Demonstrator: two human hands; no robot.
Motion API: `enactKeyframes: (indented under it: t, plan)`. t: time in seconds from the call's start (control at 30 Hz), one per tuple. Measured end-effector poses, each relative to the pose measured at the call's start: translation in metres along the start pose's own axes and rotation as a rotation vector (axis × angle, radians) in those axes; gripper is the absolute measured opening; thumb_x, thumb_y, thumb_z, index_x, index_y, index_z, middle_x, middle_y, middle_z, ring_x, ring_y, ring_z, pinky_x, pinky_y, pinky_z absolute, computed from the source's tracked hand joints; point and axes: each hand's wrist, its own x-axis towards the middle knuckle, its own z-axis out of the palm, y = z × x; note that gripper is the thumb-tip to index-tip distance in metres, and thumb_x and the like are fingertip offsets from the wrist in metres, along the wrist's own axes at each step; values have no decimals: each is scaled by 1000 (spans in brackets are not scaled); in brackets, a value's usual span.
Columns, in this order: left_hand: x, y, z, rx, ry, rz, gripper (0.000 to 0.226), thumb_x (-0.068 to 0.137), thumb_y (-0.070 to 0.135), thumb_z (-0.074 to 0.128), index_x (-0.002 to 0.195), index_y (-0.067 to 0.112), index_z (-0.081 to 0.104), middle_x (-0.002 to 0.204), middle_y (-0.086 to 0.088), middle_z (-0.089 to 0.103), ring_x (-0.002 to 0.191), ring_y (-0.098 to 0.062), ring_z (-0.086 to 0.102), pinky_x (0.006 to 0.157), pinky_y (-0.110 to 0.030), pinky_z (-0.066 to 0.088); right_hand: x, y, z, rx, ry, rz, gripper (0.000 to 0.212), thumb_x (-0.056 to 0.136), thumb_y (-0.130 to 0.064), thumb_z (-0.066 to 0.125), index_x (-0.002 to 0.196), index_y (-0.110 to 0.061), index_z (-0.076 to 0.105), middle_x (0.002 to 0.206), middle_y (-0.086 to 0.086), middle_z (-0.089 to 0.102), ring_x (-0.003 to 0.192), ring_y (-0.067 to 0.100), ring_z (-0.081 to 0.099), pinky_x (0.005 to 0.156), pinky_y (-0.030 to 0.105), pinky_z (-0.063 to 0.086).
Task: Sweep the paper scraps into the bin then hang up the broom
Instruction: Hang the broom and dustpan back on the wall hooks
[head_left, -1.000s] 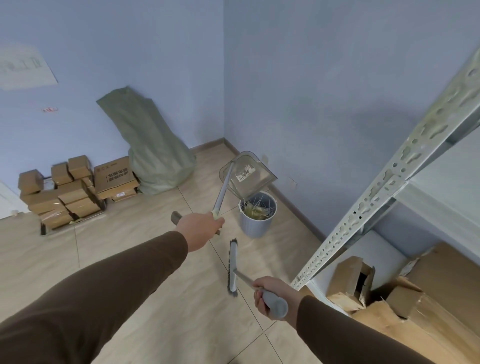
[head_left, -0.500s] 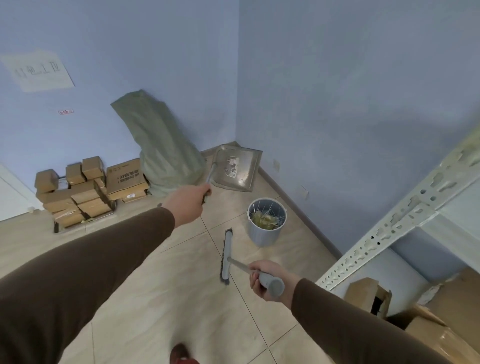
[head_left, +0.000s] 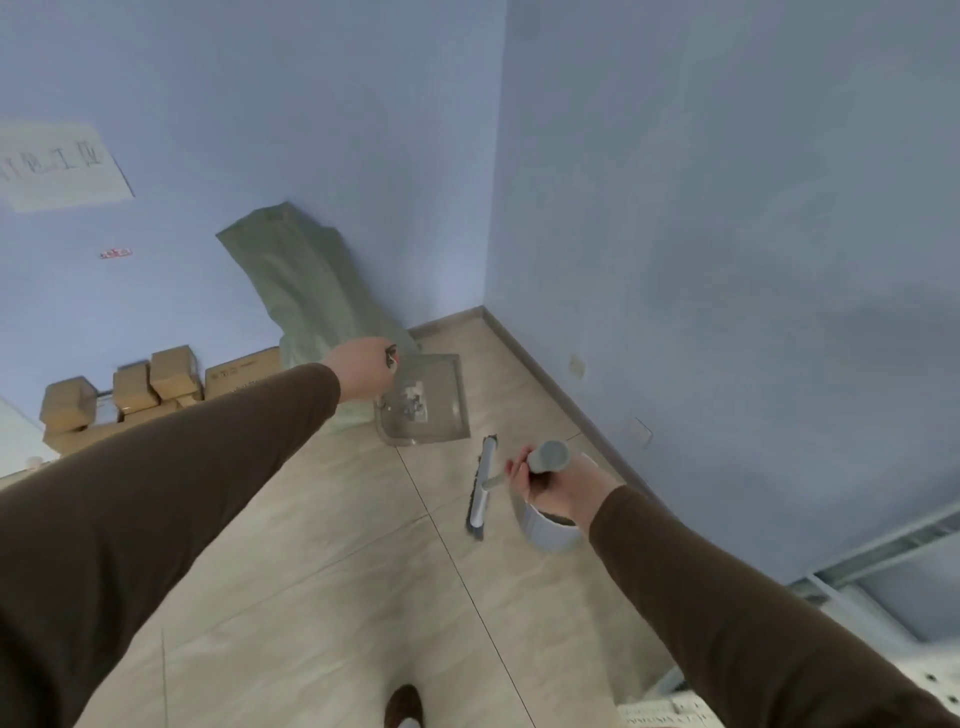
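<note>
Grey broom (head_left: 483, 488) handle: clamped in right hand (head_left: 558, 488), head down on the floor left of that grip.
Bin (head_left: 550, 530): directly beneath right hand, mostly hidden.
Dustpan (head_left: 426, 400): handle gripped by left hand (head_left: 361, 374), pan right of it.
Green sack (head_left: 306, 291): beyond left hand, against wall.

The left hand (head_left: 363, 371) grips the handle of a clear dustpan (head_left: 427, 400), held up in front of the green sack (head_left: 311, 296) leaning on the blue wall. The right hand (head_left: 558, 491) grips the grey broom (head_left: 480, 491) handle directly over the white bin (head_left: 550, 530), the brush head hanging just left of the bin. Cardboard boxes (head_left: 124, 395) are stacked well left of the bin.
</note>
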Motion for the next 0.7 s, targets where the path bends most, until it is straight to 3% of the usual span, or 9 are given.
enactKeyframes:
  t: [0.1, 0.17, 0.27, 0.33, 0.43, 0.57, 0.7]
  plan:
    - [50, -13, -26, -7, -92, -32, 28, 91, 9, 46, 105, -1, 68, 101, -24, 71, 75, -30, 61, 62, -28, 46, 25, -43, 43, -73, -1, -72, 18, 102, -12, 38, 89, -4, 49, 86, 21, 52, 37, 19, 58, 35, 21, 51]
    - [84, -19, -42, -4, -161, -37, 27, 86, 7, 50, 99, -5, 70, 94, -28, 73, 65, -29, 58, 55, -26, 45, 36, -76, 66, -171, -18, -112, 17, 102, -11, 40, 88, -7, 50, 102, 31, 56, 44, 20, 61, 39, 24, 54]
    - [139, -19, -67, -16, -230, -12, 27, 77, 6, 56, 95, -7, 71, 79, -20, 71, 57, -27, 52, 47, -21, 39, 38, -135, 101, -313, -43, -144, 8, 100, -11, 45, 94, -12, 49, 126, 40, 52, 55, 29, 69, 43, 30, 58]
    - [175, -10, -88, -29, -269, 15, 29, 74, 6, 59, 96, -8, 70, 73, -14, 68, 54, -24, 47, 44, -19, 35, 35, -181, 125, -416, -43, -192, 3, 99, -15, 50, 102, -16, 49, 128, 36, 54, 64, 34, 72, 55, 35, 62]
    - [230, 13, -117, -20, -297, 100, 34, 70, 9, 61, 99, -6, 68, 71, -11, 69, 57, -22, 45, 43, -18, 32, 37, -253, 156, -497, -27, -297, 24, 96, -35, 61, 114, -19, 57, 112, 15, 56, 83, 40, 72, 72, 46, 59]
    - [307, 56, -157, 32, -293, 172, 36, 73, 15, 69, 106, 0, 64, 83, -16, 76, 54, -21, 44, 46, -22, 35, 45, -353, 185, -708, -55, -432, 75, 83, -68, 59, 130, -9, 58, 123, 23, 65, 98, 36, 72, 83, 42, 60]
    - [383, 108, -200, 137, -274, 230, 30, 80, 16, 72, 106, 5, 63, 83, -11, 77, 52, -16, 45, 42, -21, 36, 39, -440, 218, -976, -98, -584, 93, 74, -87, 39, 130, -16, 59, 116, 26, 69, 108, 33, 69, 91, 45, 56]
